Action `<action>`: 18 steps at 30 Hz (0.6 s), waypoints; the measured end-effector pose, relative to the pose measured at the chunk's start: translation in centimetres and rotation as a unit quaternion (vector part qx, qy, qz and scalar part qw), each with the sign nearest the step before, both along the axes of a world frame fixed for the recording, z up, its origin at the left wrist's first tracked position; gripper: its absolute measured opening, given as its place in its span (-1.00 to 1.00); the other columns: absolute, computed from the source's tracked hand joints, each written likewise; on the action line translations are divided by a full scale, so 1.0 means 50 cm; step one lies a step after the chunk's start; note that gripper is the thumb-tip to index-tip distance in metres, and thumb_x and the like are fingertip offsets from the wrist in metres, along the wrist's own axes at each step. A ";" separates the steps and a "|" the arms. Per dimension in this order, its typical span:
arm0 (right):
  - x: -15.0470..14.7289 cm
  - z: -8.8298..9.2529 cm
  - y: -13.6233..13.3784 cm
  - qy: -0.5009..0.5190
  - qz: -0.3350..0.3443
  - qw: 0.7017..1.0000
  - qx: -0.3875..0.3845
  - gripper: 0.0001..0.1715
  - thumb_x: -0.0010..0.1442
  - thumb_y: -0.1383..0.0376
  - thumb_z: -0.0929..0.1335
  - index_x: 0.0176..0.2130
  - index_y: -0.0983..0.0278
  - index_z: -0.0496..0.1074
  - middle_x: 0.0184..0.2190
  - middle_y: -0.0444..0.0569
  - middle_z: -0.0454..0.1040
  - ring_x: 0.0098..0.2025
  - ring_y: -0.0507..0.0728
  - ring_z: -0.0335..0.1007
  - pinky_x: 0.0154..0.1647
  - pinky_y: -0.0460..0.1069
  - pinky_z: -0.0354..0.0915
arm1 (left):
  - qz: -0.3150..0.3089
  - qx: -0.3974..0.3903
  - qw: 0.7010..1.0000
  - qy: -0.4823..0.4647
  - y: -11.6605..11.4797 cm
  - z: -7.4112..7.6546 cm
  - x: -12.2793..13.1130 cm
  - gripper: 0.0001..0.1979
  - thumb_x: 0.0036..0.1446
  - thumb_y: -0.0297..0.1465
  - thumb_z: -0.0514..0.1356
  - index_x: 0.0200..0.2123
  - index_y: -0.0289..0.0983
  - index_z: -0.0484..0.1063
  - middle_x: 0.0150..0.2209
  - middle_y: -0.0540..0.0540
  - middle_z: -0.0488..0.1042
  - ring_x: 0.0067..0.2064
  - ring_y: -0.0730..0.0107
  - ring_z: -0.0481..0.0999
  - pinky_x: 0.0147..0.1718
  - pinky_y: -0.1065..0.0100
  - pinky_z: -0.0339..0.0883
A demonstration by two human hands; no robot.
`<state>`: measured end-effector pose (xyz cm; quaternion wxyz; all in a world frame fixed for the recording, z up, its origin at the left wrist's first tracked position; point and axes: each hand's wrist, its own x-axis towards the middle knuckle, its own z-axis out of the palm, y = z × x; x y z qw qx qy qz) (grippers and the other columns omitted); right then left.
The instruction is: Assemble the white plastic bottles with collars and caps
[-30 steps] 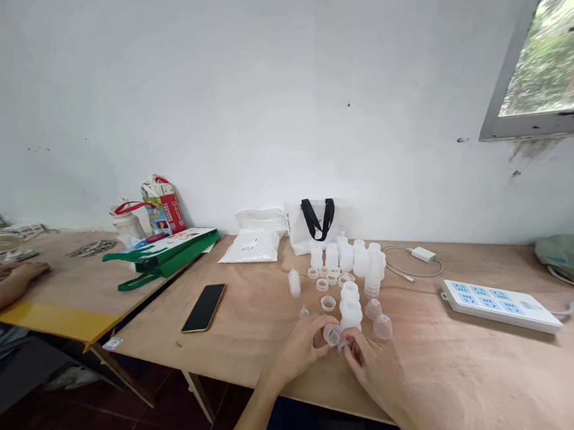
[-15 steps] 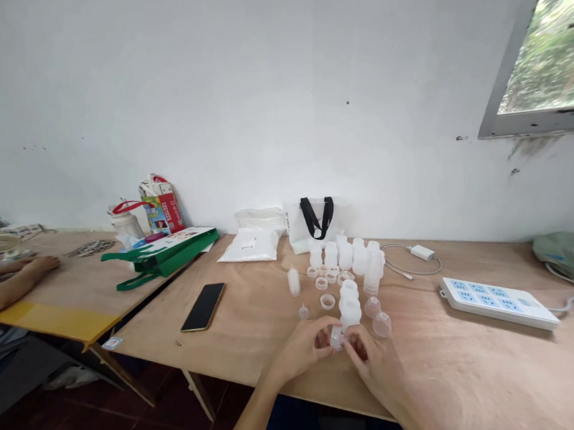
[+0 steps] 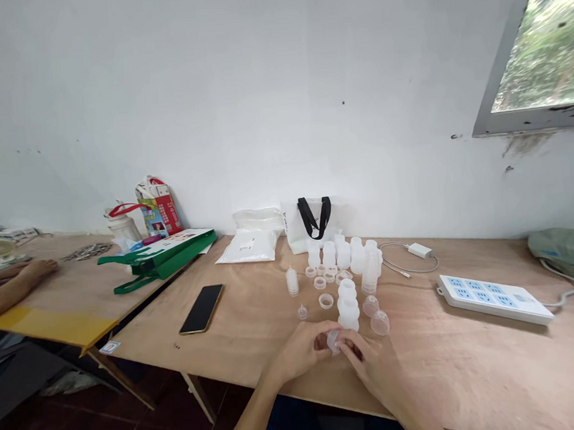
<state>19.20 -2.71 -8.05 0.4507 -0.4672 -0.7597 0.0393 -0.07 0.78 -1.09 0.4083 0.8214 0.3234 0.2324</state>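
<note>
My left hand [image 3: 302,354] is closed around a translucent plastic collar ring [image 3: 332,342] near the table's front edge. The fingers of my right hand [image 3: 373,362] pinch at the ring's right side; a small clear piece seems to be there, mostly hidden by the fingertips. Just beyond stands a frosted, wavy-sided bottle [image 3: 348,306]. To its right lie two clear domed caps, the nearer cap [image 3: 380,323] being larger. A loose ring [image 3: 326,301] and a clear nipple [image 3: 302,312] rest to the left. Farther back, several rings sit before a cluster of frosted bottles [image 3: 343,255].
A black phone [image 3: 202,309] lies left, a white power strip [image 3: 495,298] right. Behind are a white bag [image 3: 293,231], a plastic packet [image 3: 247,244] and a charger [image 3: 419,250]. Another person's hand [image 3: 40,269] rests on the left table, near a green bag [image 3: 171,254].
The ring has turned a little in my hands, and my right fingers have closed further over its side. The whole view has shifted slightly; the things on the table stay put.
</note>
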 end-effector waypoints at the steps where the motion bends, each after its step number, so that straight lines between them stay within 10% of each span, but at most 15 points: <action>1: -0.001 0.004 -0.002 0.005 0.004 1.000 -0.002 -0.66 0.46 0.15 0.19 -0.21 0.15 0.49 -0.47 -0.15 0.60 -0.54 0.08 0.51 -0.47 -0.07 0.37 | -0.001 -0.001 1.000 0.000 0.000 0.001 0.000 -0.65 0.20 -0.39 0.27 0.07 -0.17 0.53 -0.17 -0.05 0.60 -0.26 0.32 0.46 -0.25 0.40 0.29; 18: -0.002 0.018 -0.007 0.066 0.061 0.995 -0.052 -0.70 0.42 0.16 0.30 0.10 0.11 0.44 -0.09 -0.02 0.56 -0.26 0.11 0.57 -0.26 -0.03 0.52 | 0.020 0.019 0.999 -0.033 0.017 0.002 -0.017 -0.58 0.20 -0.16 0.34 0.09 -0.15 0.54 0.02 -0.11 0.60 -0.03 0.15 0.53 0.00 0.26 0.35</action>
